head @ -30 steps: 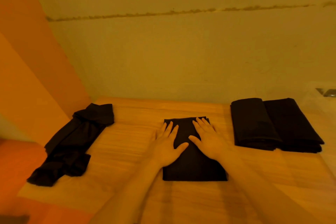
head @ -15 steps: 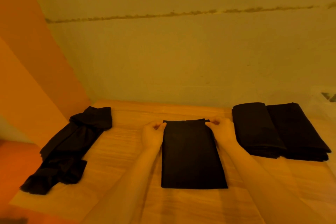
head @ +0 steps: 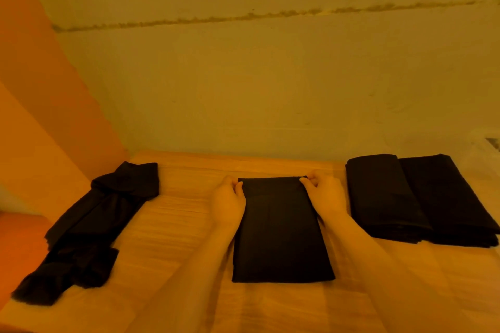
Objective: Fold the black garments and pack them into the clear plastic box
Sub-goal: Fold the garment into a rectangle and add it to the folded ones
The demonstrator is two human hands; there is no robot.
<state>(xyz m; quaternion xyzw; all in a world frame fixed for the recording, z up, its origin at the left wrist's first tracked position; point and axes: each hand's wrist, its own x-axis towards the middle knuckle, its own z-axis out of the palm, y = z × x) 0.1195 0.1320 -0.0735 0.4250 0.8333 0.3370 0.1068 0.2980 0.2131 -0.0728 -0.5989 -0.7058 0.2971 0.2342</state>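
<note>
A black garment [head: 280, 232], folded into a long rectangle, lies flat in the middle of the wooden table [head: 173, 227]. My left hand [head: 228, 201] pinches its far left corner and my right hand [head: 324, 194] pinches its far right corner. Two folded black garments [head: 422, 197] rest side by side at the right. A crumpled, unfolded black garment [head: 86, 227] stretches along the left side of the table. The clear plastic box [head: 484, 149] is only faintly visible at the far right edge.
A plain wall rises directly behind the table. An orange wall or panel [head: 40, 116] borders the left side. The table's left edge runs close beside the crumpled garment.
My hands left the top of the middle garment, where they lay flat, and moved to its far corners, which they now pinch. The garment itself stays flat.
</note>
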